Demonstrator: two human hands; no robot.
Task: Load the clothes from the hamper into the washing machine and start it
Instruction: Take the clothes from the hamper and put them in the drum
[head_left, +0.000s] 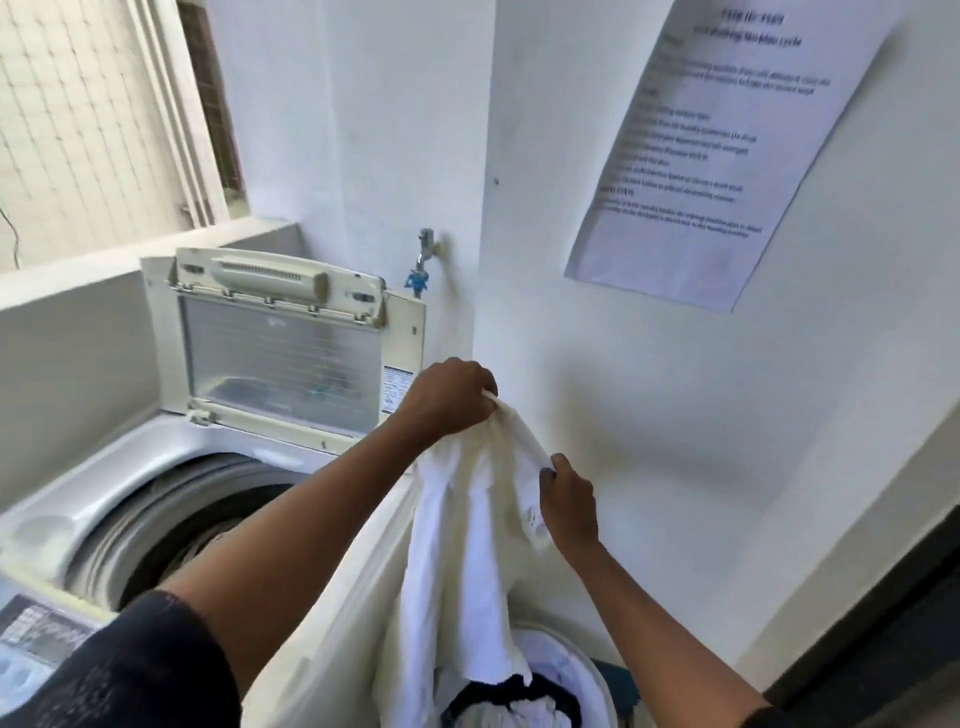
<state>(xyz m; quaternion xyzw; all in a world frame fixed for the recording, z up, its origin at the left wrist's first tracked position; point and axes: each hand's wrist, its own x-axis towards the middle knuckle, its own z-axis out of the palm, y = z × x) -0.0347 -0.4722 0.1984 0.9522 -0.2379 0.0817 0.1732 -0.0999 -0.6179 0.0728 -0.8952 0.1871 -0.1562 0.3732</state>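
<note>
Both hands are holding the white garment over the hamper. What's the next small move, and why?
Probably swing the white garment left over the open drum and let go. Both the left hand and right hand grip its top edge, its hem hangs over the hamper, and the lid stands raised.

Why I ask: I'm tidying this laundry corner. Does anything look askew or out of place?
The printed notice on the right wall hangs crooked: its edges slant clearly against the upright wall corner. The washing machine lid stands open, which suits loading. Nothing else stands out.
</note>
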